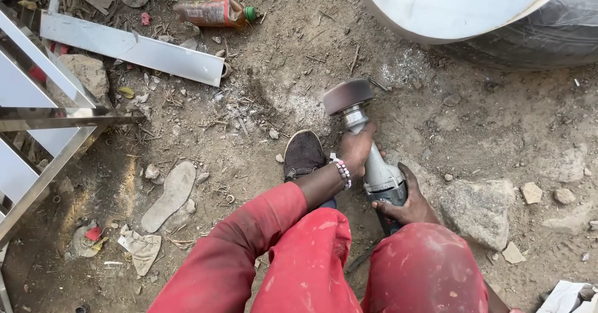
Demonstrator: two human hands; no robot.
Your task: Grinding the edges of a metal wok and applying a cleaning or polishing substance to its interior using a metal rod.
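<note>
I hold a grey angle grinder (374, 163) over the dirt ground, its round brown flap disc (347, 96) pointing away from me. My left hand (357, 150), with a beaded bracelet at the wrist, wraps the neck of the grinder just behind the disc. My right hand (408, 202) grips the rear body of the tool from the right side. Red sleeves and red trousers (324, 263) fill the bottom of the view. My dark shoe (303, 154) rests on the ground just left of the grinder.
A large shiny metal drum (455, 4) stands at the top right. A steel frame (37, 126) and a flat steel bar (134, 48) lie at left. A plastic bottle (212, 12), a worn shoe sole (168, 194), a rock (476, 210) and scraps litter the dirt.
</note>
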